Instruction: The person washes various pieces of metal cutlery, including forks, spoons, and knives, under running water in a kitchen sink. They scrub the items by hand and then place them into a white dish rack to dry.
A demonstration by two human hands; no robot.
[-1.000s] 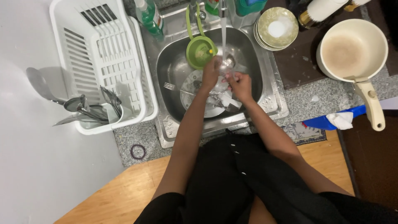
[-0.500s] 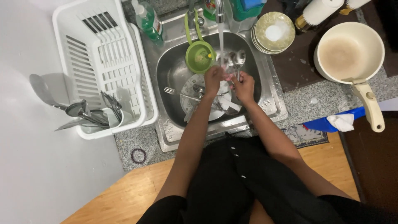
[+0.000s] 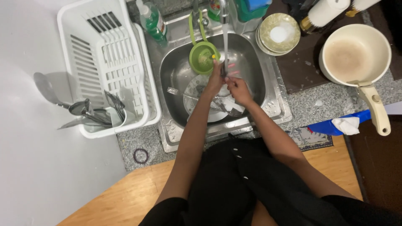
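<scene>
My left hand (image 3: pixel 215 78) is raised into the water stream (image 3: pixel 225 42) from the tap, fingers closed on a thin piece of cutlery (image 3: pixel 221 67). My right hand (image 3: pixel 237 88) sits just right of it and lower, fingers curled on the same blurred cutlery. Both hands are over the steel sink (image 3: pixel 176 71). Below them a white plate (image 3: pixel 194 90) lies in the basin with forks (image 3: pixel 228 109) across it. A green strainer (image 3: pixel 202 56) rests at the sink's back, left of the stream.
A white dish rack (image 3: pixel 106 54) with spoons and knives (image 3: pixel 90 113) stands to the left. A green soap bottle (image 3: pixel 153 21) is behind the sink. To the right are stacked bowls (image 3: pixel 279 32), a cream pan (image 3: pixel 356 54) and a blue tool with a white cloth (image 3: pixel 345 124).
Both hands rose toward the tap and shifted slightly; the cutlery sits higher in the stream. My view has drifted a little, so the sink appears lower and more to the right.
</scene>
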